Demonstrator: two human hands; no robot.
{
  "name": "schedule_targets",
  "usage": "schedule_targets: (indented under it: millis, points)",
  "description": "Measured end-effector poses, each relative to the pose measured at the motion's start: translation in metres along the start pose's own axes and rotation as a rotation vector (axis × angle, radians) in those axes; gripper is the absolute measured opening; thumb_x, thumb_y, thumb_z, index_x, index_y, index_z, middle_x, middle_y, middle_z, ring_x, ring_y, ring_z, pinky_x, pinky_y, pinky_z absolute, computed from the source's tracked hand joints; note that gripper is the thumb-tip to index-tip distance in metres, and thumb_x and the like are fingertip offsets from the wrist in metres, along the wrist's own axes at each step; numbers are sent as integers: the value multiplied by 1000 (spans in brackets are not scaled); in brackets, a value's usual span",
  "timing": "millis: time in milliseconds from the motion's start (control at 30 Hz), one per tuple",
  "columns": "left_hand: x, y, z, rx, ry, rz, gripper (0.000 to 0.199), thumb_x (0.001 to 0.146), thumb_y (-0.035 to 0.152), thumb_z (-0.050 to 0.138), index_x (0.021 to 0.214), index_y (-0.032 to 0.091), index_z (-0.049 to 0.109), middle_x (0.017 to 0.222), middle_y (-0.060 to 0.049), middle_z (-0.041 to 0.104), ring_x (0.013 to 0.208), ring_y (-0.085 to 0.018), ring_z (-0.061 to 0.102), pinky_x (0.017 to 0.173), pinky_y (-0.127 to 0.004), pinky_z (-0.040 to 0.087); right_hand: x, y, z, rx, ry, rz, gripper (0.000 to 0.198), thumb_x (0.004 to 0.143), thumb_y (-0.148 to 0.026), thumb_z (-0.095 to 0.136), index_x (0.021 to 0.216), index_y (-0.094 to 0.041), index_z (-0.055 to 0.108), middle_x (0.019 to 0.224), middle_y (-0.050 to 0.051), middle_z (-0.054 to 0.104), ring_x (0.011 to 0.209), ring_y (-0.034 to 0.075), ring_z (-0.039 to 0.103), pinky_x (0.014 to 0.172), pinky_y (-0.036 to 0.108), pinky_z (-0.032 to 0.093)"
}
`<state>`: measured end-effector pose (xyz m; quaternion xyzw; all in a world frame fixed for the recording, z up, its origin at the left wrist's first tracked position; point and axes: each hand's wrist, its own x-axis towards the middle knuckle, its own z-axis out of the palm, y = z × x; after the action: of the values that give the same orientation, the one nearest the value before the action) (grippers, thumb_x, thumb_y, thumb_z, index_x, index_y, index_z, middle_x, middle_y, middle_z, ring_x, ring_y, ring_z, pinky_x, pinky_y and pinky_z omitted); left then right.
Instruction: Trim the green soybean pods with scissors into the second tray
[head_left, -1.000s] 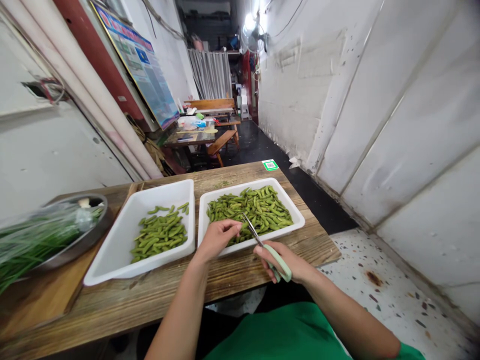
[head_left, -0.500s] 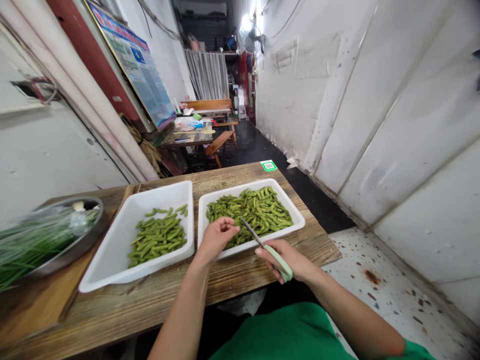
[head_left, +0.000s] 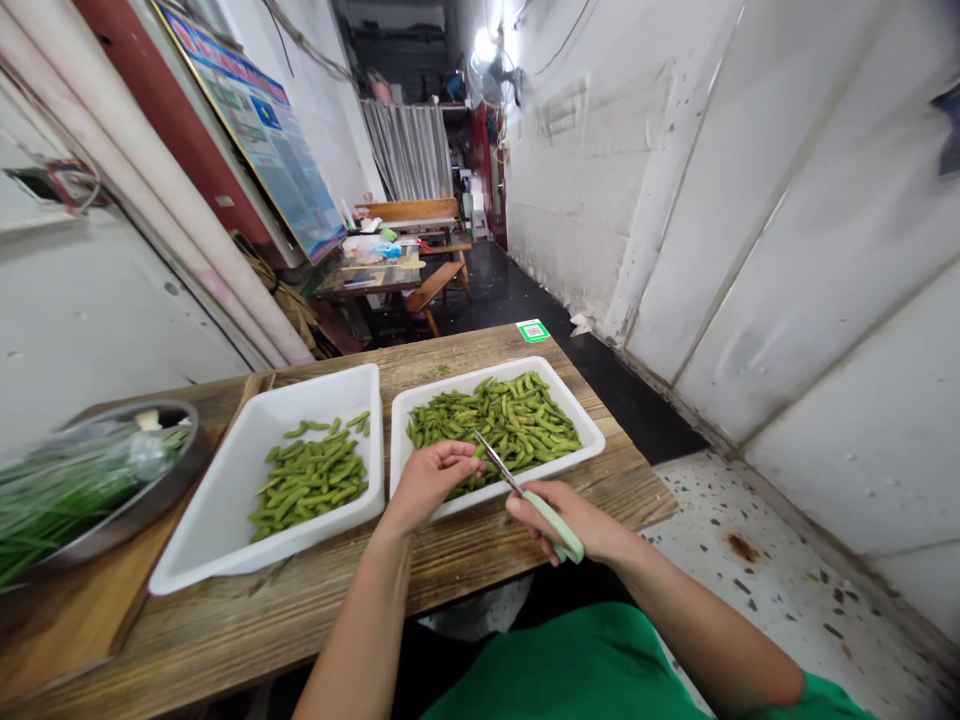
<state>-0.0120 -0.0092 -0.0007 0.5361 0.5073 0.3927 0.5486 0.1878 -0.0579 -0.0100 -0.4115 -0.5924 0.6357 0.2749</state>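
My right hand (head_left: 559,518) is closed around the pale green handles of a pair of scissors (head_left: 553,522). The blades point up and left, their tips slightly parted beside the fingertips of my left hand (head_left: 436,478). Those left fingers are pinched on an edamame pod (head_left: 481,453), mostly covered by the fingers and blades. Both hands are over the near edge of the right white tray (head_left: 592,447), where a heap of edamame (head_left: 517,415) lies. A smaller pile of pods (head_left: 311,483) rests in the left white tray (head_left: 191,545).
A metal bowl (head_left: 112,530) with bagged green stalks (head_left: 67,505) stands on a wooden board (head_left: 71,640) at the left. A QR code card (head_left: 533,331) lies at the table's (head_left: 300,620) far corner. Behind are another table (head_left: 371,278) and wooden benches (head_left: 435,285).
The view has shifted slightly. My left fingertips and the scissor tips have come a little closer together, with both hands still over the right tray.
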Motion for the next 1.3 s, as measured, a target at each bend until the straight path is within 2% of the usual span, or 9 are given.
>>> schedule_targets:
  millis: [500,567,700,833,900,1033,1067,1133,1300]
  points:
    - [1,-1,4,138,9,28,36,62,41,68,83,13,64,72,-7,70,62,-16,61,61,-28,46,5,13,-2,9,19,66,42,70,-58,58,73,-18,46,45,-8,42,31,7,41,25,16,34]
    - [-1,-1,-4,225,135,94,36,64,41,65,87,14,65,75,-6,70,66,-18,62,65,-29,47,3,15,-3,48,1,62,43,70,-59,57,74,-18,45,49,-7,44,32,7,43,27,16,35]
    - [-15,8,-44,715,675,298,27,75,35,52,93,20,66,97,-6,67,92,-23,58,86,-36,41,-3,16,-4,142,-36,21,43,76,-60,50,76,-17,44,58,-6,45,40,5,46,37,17,40]
    - [-28,19,-78,1158,993,149,31,78,28,46,97,14,66,117,-17,56,111,-37,45,90,-56,27,-4,16,-5,241,-55,18,45,77,-60,48,89,-17,47,60,-6,45,43,6,45,42,20,40]
    - [-25,20,-77,1224,897,153,30,78,29,48,96,15,67,121,-17,54,112,-36,44,90,-54,26,-3,16,-4,245,-60,37,47,75,-61,50,91,-17,47,58,-7,45,41,6,44,41,20,39]
    - [0,11,-48,1302,224,233,21,73,19,51,85,22,68,99,-8,66,100,-25,54,95,-45,23,-1,15,-3,226,-38,60,48,73,-62,52,89,-17,48,58,-7,44,40,6,43,39,19,37]
    - [7,8,-41,1339,118,213,19,71,16,52,81,22,68,94,-8,67,97,-25,54,94,-45,22,-1,14,-2,226,-37,63,48,73,-62,52,89,-17,48,58,-7,44,40,5,43,39,19,37]
    - [17,4,-30,1414,32,174,18,69,13,53,79,20,66,89,-10,66,94,-27,54,89,-46,24,-1,15,-2,226,-39,63,46,72,-61,53,87,-18,47,59,-7,44,40,5,43,38,18,37]
    - [23,4,-26,1516,21,172,18,71,15,51,81,20,65,87,-11,62,92,-27,52,80,-43,28,0,19,-3,199,-40,32,44,74,-61,51,83,-18,45,59,-7,44,40,5,42,37,17,38]
